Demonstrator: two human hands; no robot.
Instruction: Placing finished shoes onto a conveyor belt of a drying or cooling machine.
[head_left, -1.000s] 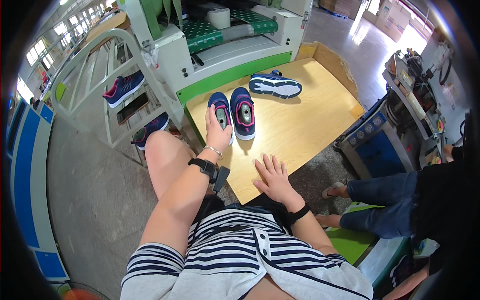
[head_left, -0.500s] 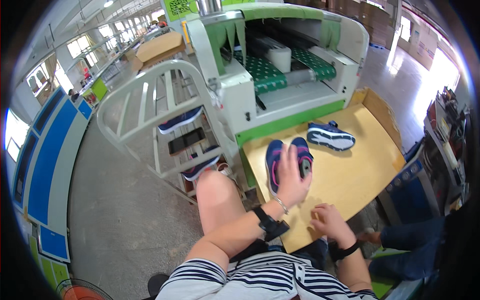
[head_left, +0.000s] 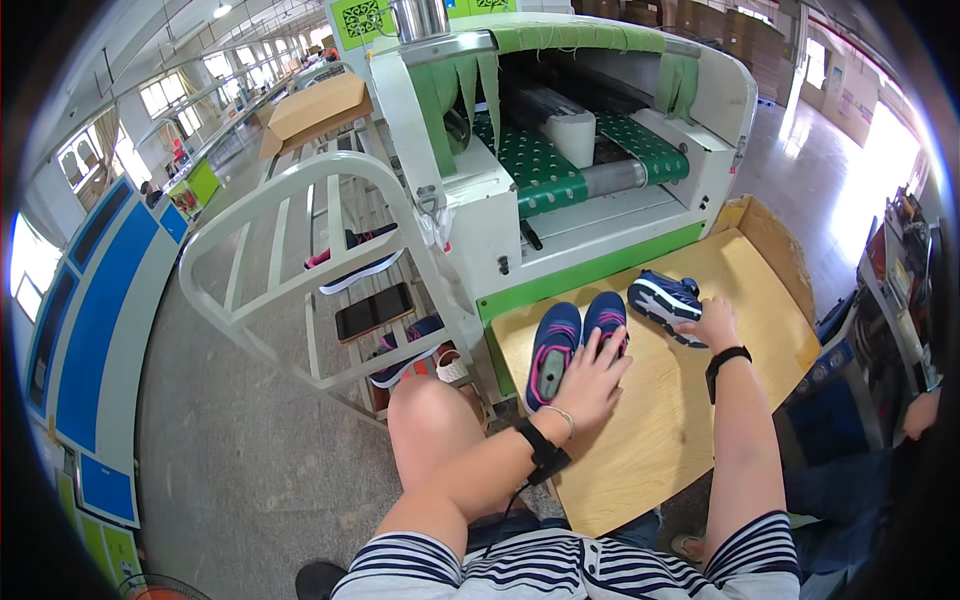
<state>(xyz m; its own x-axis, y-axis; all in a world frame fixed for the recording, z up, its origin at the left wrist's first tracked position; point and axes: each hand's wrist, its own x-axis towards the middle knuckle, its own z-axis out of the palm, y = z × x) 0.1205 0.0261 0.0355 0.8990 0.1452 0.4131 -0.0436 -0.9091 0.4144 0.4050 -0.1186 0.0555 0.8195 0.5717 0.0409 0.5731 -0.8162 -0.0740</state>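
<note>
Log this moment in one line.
left hand: on middle shoe | right hand: at side-lying shoe | surface: wooden tabletop

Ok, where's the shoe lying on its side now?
In the head view, that shoe is on the far part of the tan tabletop, right of the upright shoe pair, with the right hand at its right end.

You get bright daylight from windows (head_left: 163, 94) at left, glare on the floor (head_left: 785, 185) at right, shadows on your counter (head_left: 655, 435), and fisheye bending toward a black rim.
</note>
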